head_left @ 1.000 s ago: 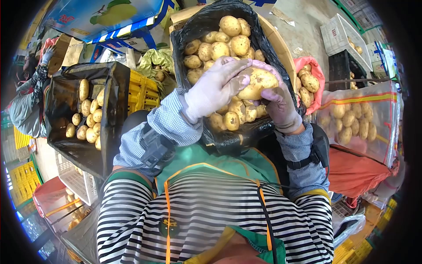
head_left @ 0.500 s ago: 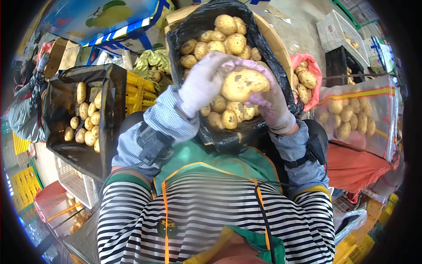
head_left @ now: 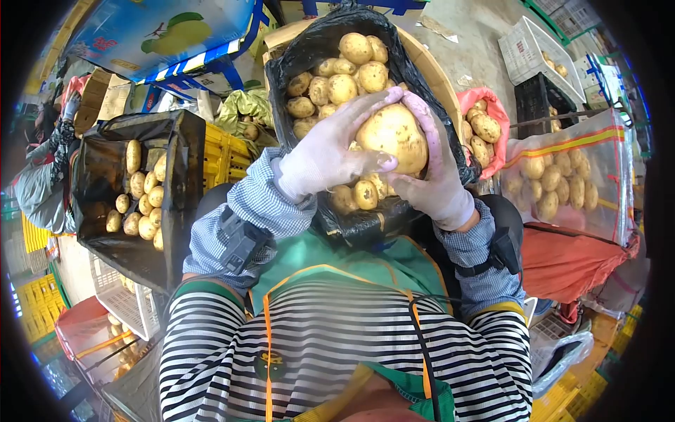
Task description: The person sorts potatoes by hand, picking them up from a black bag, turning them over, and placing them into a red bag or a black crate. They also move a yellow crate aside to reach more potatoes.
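Here's the crate [head_left: 105, 243], its rim well apart from the left hand [head_left: 327, 151], which curls round a potato [head_left: 397, 141] above the box [head_left: 362, 221]; the right hand [head_left: 443, 179] cups the other side. Grey floor [head_left: 474, 53] shows past the box's rim, then a sack [head_left: 498, 119]. Hands hide part of the pile [head_left: 343, 88].

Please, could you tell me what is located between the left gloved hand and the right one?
One large potato is between the left hand and the right hand, held by both. The head view shows this.
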Demonstrator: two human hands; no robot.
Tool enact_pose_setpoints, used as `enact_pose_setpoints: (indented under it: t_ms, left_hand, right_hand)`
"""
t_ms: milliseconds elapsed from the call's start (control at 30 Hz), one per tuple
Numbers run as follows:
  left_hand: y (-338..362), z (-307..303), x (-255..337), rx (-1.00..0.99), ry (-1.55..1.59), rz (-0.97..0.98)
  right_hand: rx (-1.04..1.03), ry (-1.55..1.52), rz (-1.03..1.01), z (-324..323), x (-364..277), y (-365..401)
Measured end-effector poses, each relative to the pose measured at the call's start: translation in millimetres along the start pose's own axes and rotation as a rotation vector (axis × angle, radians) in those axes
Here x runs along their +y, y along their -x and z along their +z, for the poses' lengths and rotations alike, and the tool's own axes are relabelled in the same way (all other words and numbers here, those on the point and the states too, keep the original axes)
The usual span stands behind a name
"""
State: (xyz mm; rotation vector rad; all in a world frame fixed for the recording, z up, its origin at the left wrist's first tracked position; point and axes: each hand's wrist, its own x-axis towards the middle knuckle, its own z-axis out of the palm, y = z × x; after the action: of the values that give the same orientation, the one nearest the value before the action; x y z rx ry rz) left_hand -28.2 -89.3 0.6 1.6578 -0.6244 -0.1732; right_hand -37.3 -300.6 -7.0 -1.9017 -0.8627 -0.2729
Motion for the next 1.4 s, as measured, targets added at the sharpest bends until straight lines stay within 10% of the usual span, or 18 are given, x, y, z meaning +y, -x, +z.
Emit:
enact_pose_setpoints:
  t_ms: [200, 400, 467, 567, 900, 1100, 1200, 1300, 1400]
  left_hand:
    - [0, -8, -3, -0.056, -0.214, 0.198]
    - [-1, -7, 8, -0.074, 0.423, -0.193]
    - [-3, -5, 0, -0.003, 0.24, 0.031]
    - [-4, -1, -20, 0.056, 0.158, 0.133]
    - [-5, 0, -19, 0.047, -0.411, 0.276]
    - [-4, 14, -20, 0.047, 0.358, -0.019]
    - [-7, 23, -31, 0.016, 0.339, -0.051]
    - [-11, 18, -28, -0.074, -0.132, -0.37]
    - [-21, 8, -29, 0.091, 0.029, -0.334]
  right_hand:
    - [0.039, 0.09, -0.04, 3, -3, 0]
    - [0.013, -0.002, 0.011, 3, 0, -1]
    - [0.031, -0.006, 0.01, 1, 1, 0]
    - [0.008, -0.81, 0.625, -6, -14, -2]
    - [0.012, -0.168, 0.175, -5, 6, 9]
    - [0.012, 0.037, 0.04, -8, 12, 5]
    - [-0.118, 0.078, 0.141, -13, 26, 10]
    - [-0.291, -0.517, 0.737, -35, 50, 10]
    - [-0.227, -0.188, 0.787, -88, 105, 0]
